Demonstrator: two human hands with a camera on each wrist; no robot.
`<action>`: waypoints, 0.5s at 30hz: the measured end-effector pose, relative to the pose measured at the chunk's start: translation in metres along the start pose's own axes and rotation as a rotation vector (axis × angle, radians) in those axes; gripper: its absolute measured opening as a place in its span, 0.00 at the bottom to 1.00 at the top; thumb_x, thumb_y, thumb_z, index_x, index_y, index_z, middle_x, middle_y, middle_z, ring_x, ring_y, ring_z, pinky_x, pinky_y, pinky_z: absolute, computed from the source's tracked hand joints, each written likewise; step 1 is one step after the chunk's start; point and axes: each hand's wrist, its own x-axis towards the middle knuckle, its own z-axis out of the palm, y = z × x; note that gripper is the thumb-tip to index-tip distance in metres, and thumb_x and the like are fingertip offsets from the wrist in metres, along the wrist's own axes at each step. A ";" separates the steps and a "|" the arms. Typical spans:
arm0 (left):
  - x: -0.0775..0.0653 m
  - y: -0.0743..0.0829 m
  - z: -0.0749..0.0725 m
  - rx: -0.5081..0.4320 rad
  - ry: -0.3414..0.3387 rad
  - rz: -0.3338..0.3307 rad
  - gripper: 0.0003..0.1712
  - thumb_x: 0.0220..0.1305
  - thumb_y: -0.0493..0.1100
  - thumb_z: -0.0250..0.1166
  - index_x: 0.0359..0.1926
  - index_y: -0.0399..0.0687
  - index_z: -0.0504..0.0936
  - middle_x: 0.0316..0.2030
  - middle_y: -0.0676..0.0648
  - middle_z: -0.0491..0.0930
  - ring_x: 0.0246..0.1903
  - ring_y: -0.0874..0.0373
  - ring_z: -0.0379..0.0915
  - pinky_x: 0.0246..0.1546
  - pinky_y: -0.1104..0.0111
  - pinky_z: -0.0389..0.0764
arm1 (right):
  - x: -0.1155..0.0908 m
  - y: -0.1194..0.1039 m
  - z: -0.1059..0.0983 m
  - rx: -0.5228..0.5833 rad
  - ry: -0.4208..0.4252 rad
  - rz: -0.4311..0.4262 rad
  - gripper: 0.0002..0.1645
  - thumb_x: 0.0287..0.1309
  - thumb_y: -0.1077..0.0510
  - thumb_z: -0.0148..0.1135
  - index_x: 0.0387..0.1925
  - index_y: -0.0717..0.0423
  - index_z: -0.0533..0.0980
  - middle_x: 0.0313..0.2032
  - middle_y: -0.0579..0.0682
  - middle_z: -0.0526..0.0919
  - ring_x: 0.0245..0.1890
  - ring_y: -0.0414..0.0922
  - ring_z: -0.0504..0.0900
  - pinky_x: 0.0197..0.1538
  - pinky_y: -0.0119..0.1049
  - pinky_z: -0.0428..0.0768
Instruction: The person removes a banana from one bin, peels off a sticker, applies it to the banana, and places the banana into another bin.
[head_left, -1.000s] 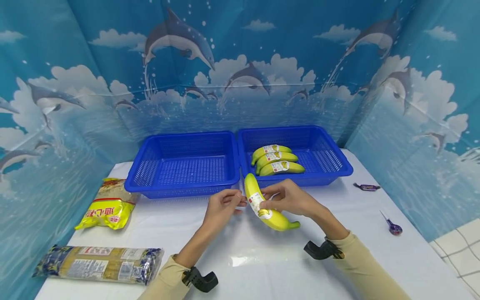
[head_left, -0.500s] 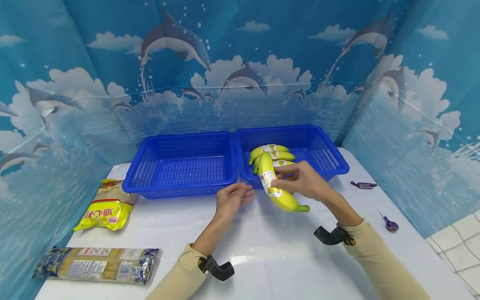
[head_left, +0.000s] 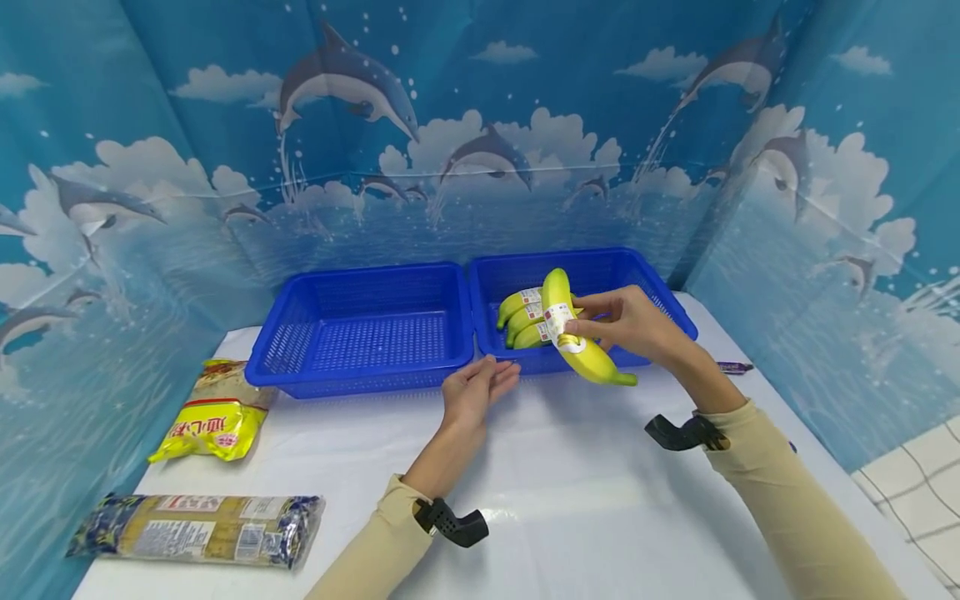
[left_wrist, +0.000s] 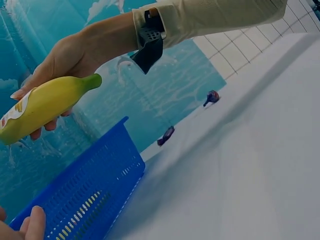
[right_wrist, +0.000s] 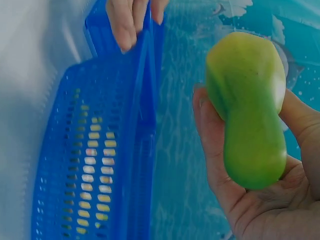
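Note:
My right hand point(head_left: 630, 323) pinches a yellow banana point(head_left: 587, 358) with a white label round its middle. The banana hangs tilted over the front rim of the right blue basket point(head_left: 667, 335), its stem end toward me. Behind it, three more labelled bananas point(head_left: 517, 321) lie side by side in that basket, partly hidden. My left hand point(head_left: 474, 390) is beside the front rims where the two baskets meet, fingers relaxed and holding nothing. In the right wrist view the held banana point(right_wrist: 255, 145) shows its green stem end, thumb and fingers on either side.
A second blue basket point(head_left: 262, 367) stands at the left. On the table point(head_left: 360, 467) lie a yellow food bag point(head_left: 213, 417) and a long clear pack point(head_left: 195, 529). A purple-wrapped sweet point(left_wrist: 166, 135) and a lollipop point(left_wrist: 212, 97) lie near the right edge.
My right hand has lifted the banana up and to the right, from over the table to over the right basket's front rim. My left hand has moved forward and slightly right.

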 end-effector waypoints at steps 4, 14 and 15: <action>0.004 0.002 0.002 -0.076 0.020 -0.042 0.24 0.83 0.35 0.58 0.70 0.23 0.71 0.50 0.30 0.87 0.50 0.46 0.90 0.53 0.64 0.88 | 0.009 0.002 -0.013 -0.012 0.001 0.034 0.39 0.71 0.46 0.73 0.73 0.65 0.74 0.53 0.63 0.89 0.39 0.49 0.92 0.43 0.44 0.92; 0.013 0.000 0.005 -0.212 0.084 -0.065 0.13 0.82 0.34 0.59 0.60 0.29 0.73 0.56 0.24 0.82 0.41 0.48 0.92 0.51 0.60 0.90 | 0.033 0.010 -0.038 -0.023 -0.032 0.110 0.43 0.72 0.41 0.71 0.76 0.62 0.72 0.57 0.59 0.88 0.47 0.50 0.90 0.49 0.45 0.91; 0.013 0.000 0.005 -0.223 0.092 -0.063 0.09 0.82 0.33 0.59 0.55 0.32 0.73 0.54 0.25 0.83 0.40 0.49 0.92 0.51 0.60 0.90 | 0.036 0.011 -0.041 -0.016 -0.034 0.121 0.43 0.72 0.40 0.71 0.76 0.61 0.72 0.58 0.59 0.88 0.47 0.49 0.90 0.49 0.45 0.91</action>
